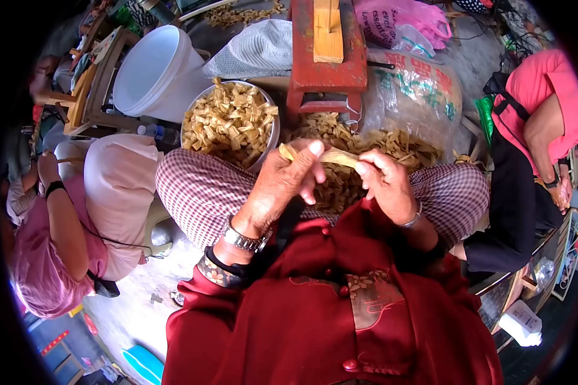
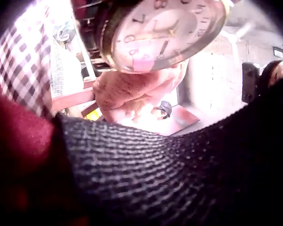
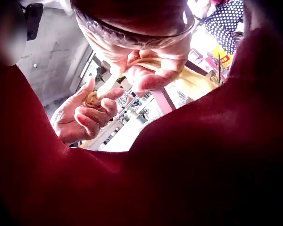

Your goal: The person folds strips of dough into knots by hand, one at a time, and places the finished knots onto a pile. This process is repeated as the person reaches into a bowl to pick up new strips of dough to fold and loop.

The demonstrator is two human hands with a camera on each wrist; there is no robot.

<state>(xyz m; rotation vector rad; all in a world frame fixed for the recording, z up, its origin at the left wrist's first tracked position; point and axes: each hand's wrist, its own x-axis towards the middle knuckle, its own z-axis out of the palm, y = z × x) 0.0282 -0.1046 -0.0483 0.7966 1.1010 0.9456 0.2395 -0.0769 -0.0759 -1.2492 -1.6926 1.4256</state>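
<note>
A pale yellow flat strip (image 1: 339, 158) runs between the two hands above the lap. My left hand (image 1: 281, 178), with a metal watch at its wrist, pinches one end between thumb and fingers. In the right wrist view that end is a small wound bundle (image 3: 92, 98) in the left hand (image 3: 85, 117). My right hand (image 1: 389, 190) pinches the strip farther along, and a loose tail (image 3: 197, 84) hangs past its fingers. The left wrist view shows part of the left hand (image 2: 137, 92) beneath the watch; its fingertips are washed out by glare.
A round basin (image 1: 274, 128) heaped with folded yellow pieces stands ahead on the left. More pieces (image 1: 398, 146) lie in front of the lap. A red stool (image 1: 327, 80) with a wooden block, a white bucket (image 1: 151, 74) and a plastic sack (image 1: 424, 96) stand beyond. People sit on both sides.
</note>
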